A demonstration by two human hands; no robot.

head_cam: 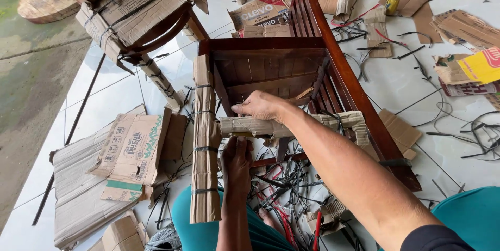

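A cardboard-wrapped rail [291, 125], lying left to right across the near chair frame [344, 74], is pinched from above by the right hand [260, 106] and gripped from below by the left hand [237, 160].

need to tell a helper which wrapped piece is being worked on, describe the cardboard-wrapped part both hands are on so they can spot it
Find the dark wooden chair lying on its side on the white tiled floor. At its near end, a horizontal rung wrapped in cardboard crosses the frame, with the right hand on top and the left hand beneath. Unlike the upright cardboard-wrapped leg to its left, bound with black straps, it runs sideways.
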